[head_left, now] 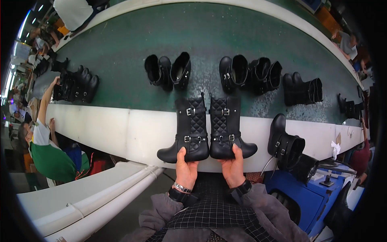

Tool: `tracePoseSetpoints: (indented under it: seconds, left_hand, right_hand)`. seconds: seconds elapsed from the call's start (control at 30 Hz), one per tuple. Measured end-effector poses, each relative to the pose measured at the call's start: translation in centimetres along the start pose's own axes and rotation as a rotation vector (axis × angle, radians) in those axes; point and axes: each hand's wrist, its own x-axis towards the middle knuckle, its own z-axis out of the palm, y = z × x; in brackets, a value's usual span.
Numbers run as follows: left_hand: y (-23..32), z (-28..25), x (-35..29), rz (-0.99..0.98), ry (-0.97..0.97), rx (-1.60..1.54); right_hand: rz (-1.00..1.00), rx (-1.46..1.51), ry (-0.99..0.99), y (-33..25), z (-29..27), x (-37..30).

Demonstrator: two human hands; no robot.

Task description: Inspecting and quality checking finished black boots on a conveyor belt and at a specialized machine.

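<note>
Two black boots with quilted shafts and silver buckles are held side by side over the white table edge. My left hand (186, 170) grips the left boot (191, 125) by its heel and sole, thumb on the side. The right boot (225, 125) is gripped the same way by my right hand (233, 169). Their toes point outward, away from each other, and their backs nearly touch. Both shafts reach toward the green belt (161, 32). The fingers under the soles are partly hidden.
More black boots (169, 72) stand on the belt, with further boots (250, 74) to their right. A pair of boots (286, 145) rests at the right by a blue machine (296, 201). A white chute (92, 197) lies lower left. A co-worker in green (56, 157) reaches for boots (76, 84) far left.
</note>
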Motion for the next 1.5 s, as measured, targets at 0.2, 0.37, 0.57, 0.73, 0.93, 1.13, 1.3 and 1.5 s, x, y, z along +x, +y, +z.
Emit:
tracePoseSetpoints:
  seconds: [0.2,0.37,0.57,0.73,0.93,1.13,1.3,1.5]
  left_hand:
    - [0.4,0.6,-0.7,0.034,-0.028,-0.033]
    - [0.2,0.6,-0.4,0.064,-0.032,0.001]
    - [1.7,0.8,0.8,-0.057,-0.077,-0.052]
    - [4.5,-4.1,5.1,-0.234,-0.395,-0.239]
    - [4.3,-7.1,4.0,-0.199,0.005,-0.342]
    - [4.7,-12.4,0.6,-0.354,0.131,-0.661]
    - [2.0,-9.7,-1.0,-0.557,-0.030,-0.283]
    - [-6.0,7.4,6.4,0.114,-0.317,0.851]
  right_hand:
    - [-0.018,0.000,0.004,-0.3,0.2,-0.2]
    - [-0.003,0.005,-0.021,-0.3,0.0,0.2]
    - [0.098,0.188,-0.075,-2.6,-0.1,1.4]
    - [0.296,0.340,-0.389,-5.3,-8.1,3.8]
    - [0.260,0.651,-0.205,-4.3,-14.4,2.5]
    - [0.129,0.737,-0.007,-2.9,-18.8,2.6]
    - [0.192,0.755,-0.053,-3.9,-17.8,2.5]
    - [0.238,0.737,-0.112,-4.1,-17.9,2.6]
